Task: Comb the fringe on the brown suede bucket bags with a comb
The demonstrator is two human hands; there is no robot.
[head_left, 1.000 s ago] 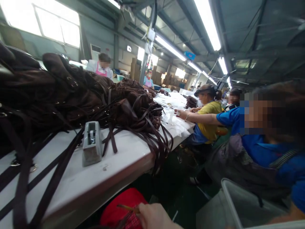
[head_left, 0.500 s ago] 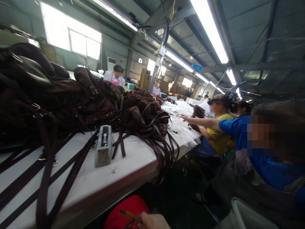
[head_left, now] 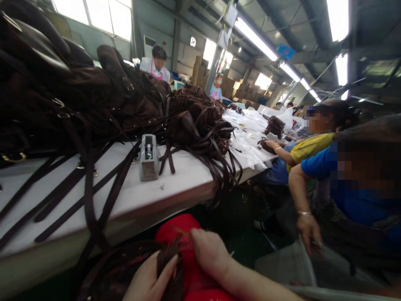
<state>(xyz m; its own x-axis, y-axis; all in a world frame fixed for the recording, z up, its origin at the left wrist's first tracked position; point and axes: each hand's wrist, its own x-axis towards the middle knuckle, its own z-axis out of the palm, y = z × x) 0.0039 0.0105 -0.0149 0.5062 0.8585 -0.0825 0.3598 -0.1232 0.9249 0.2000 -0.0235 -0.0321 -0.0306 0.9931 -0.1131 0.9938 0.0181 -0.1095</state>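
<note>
In the head view, taking the tape dispenser on the white bench as landmark: below it, past the near edge of the bench, a dark brown bundle, probably a bag, partly out of sight. Gripping a bunched part of it with the left hand, fingers closed on the folds, thumb across the near side. Below the dispenser too, farther right, curling the right hand, fingers pressed together and pinching a thin brown strand, blurred at its free end. Above and left of the dispenser, heaped dark brown bags, with straps trailing over the near edge.

Possible trouble, by judgement: losing the strand through too slight a pinch; crumpling the bundle by squeezing too hard with the left hand; snagging the hanging straps on the bundle and so pulling bags down, or knocking the dispenser with a dragged strap.
</note>
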